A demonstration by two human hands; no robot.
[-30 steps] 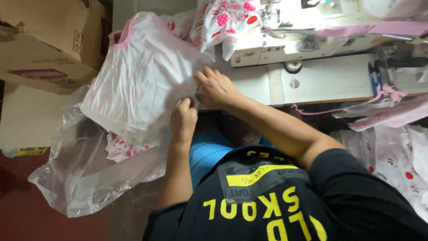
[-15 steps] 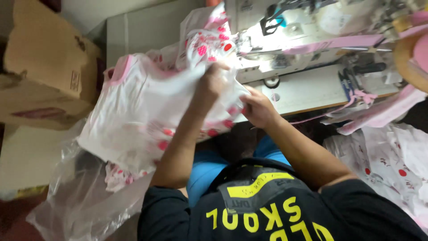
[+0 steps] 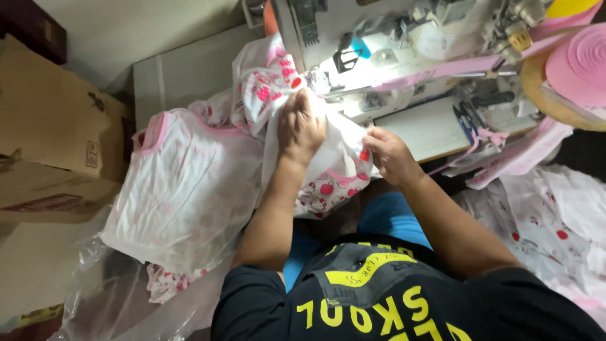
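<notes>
Far left, cardboard boxes point(image 3: 50, 126) stand beside a clear plastic bag point(image 3: 107, 297) that sags under a stack of white garments with pink trim point(image 3: 183, 196). Next comes the left hand point(image 3: 302, 126), pressed palm down and closed on a white strawberry-print garment point(image 3: 322, 183) just below the sewing machine head point(image 3: 379, 38). The right hand point(image 3: 388, 155) pinches the same garment's pink-edged hem (fingers curled tight), a little apart from the left. The cloth lies across the machine table edge and hangs toward the lap. Further right, scissors point(image 3: 467, 120) rest on the table, pink binding tape point(image 3: 577, 63) sits coiled, and more printed fabric point(image 3: 555, 221) is heaped
</notes>
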